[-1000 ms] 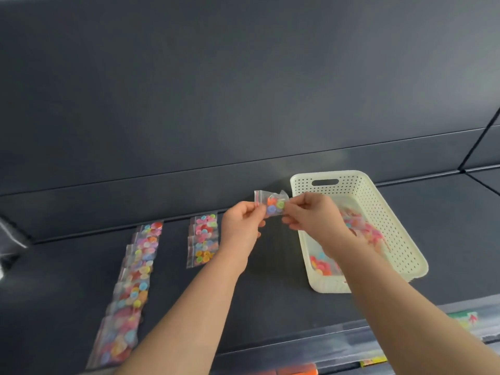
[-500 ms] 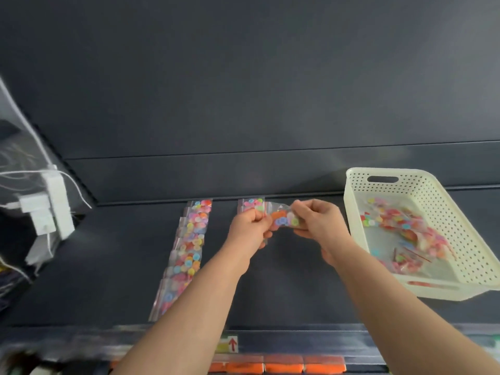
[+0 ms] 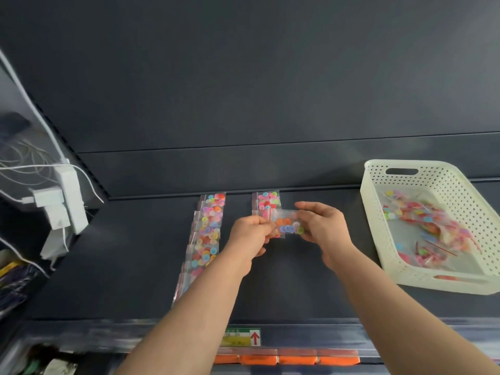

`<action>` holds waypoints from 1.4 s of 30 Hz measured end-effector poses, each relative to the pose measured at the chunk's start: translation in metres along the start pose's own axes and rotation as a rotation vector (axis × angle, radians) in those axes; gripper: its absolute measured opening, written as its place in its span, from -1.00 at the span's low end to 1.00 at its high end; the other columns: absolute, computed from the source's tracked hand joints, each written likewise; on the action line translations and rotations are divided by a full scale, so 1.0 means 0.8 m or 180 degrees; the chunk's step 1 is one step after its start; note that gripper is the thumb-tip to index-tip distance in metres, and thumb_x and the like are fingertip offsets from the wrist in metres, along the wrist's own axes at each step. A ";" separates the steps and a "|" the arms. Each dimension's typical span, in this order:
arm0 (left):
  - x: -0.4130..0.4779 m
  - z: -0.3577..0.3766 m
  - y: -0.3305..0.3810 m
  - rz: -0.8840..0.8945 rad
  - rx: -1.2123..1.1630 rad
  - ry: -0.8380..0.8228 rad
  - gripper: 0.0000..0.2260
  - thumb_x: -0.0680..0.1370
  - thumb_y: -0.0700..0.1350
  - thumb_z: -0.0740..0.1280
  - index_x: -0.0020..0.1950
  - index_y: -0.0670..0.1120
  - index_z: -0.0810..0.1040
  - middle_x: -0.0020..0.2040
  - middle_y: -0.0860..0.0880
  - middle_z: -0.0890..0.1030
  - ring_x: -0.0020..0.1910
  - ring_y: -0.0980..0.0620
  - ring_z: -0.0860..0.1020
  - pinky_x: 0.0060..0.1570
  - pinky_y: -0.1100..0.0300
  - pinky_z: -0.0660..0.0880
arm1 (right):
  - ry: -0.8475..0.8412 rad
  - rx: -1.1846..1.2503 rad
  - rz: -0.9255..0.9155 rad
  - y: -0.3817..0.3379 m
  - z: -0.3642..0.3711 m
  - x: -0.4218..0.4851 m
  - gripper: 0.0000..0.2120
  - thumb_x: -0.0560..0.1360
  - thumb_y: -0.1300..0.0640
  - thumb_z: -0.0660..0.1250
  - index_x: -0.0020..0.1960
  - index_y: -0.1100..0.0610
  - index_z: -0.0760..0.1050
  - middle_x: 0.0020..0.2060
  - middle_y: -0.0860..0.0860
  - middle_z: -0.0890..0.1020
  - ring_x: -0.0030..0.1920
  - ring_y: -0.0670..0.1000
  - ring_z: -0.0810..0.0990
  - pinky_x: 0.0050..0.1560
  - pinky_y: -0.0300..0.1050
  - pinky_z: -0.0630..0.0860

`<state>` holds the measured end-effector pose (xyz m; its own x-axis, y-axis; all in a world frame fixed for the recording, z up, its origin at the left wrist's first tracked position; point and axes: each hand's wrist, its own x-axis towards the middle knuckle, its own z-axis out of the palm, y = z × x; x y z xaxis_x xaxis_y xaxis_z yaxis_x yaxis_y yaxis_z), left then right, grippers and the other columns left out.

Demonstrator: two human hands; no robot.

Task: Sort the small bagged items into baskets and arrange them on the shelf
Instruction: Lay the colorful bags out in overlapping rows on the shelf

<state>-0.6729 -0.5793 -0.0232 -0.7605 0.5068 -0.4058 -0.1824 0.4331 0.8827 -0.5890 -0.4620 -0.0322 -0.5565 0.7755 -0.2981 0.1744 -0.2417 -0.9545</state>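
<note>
To your left, a white power strip (image 3: 71, 196) stands roughly upright with white adapters (image 3: 47, 197) plugged into it, and thin white cables (image 3: 24, 166) trail off further left. Far ahead you face a dark grey back panel (image 3: 243, 77). Nearest you, a small label (image 3: 242, 337) carries a red arrow. Just below it sits a row of orange packs (image 3: 286, 359).

Shop, dark shelf (image 3: 292, 288), price label (image 3: 242, 337)

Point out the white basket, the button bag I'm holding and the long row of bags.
white basket (image 3: 400, 164): head view, far rim above handle slot.
button bag (image 3: 288, 226): head view, its middle.
long row of bags (image 3: 205, 236): head view, middle bag.
</note>
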 end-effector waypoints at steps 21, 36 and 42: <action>0.031 -0.027 -0.038 0.0122 0.1968 0.0290 -0.78 0.53 -0.04 0.36 -0.28 -0.07 0.62 -0.31 -0.02 0.68 -0.28 0.02 0.67 -0.11 -0.01 0.65 | 0.0192 -0.2157 -0.0671 0.041 0.025 0.001 -0.66 0.37 0.05 0.52 0.09 0.04 0.54 -0.27 -0.11 0.64 -0.24 -0.18 0.56 -0.33 -0.33 0.39; 0.017 0.048 0.018 0.0915 0.1666 -0.0106 -0.95 0.52 -0.01 0.38 -0.10 0.05 0.54 -0.10 0.08 0.62 -0.07 0.02 0.60 -0.03 0.00 0.61 | 0.0922 -0.3999 -0.2073 -0.011 -0.054 -0.011 -0.82 0.55 0.06 0.23 0.06 -0.06 0.59 -0.07 -0.10 0.61 0.03 0.01 0.50 -0.27 -0.15 0.35; -0.017 0.144 0.057 0.1418 0.1451 -0.0279 -0.93 0.52 -0.01 0.39 -0.06 0.03 0.57 -0.11 0.11 0.60 -0.05 0.07 0.58 0.03 0.02 0.57 | 0.1239 -0.4005 -0.1781 -0.031 -0.157 -0.015 -0.80 0.55 0.07 0.22 0.08 -0.09 0.59 0.03 -0.09 0.62 0.15 0.02 0.51 -0.18 -0.10 0.43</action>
<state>-0.5990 -0.4809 -0.0047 -0.6450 0.7620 -0.0583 0.4372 0.4305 0.7896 -0.4847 -0.3921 -0.0051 -0.5728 0.7520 0.3262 0.7162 0.6527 -0.2471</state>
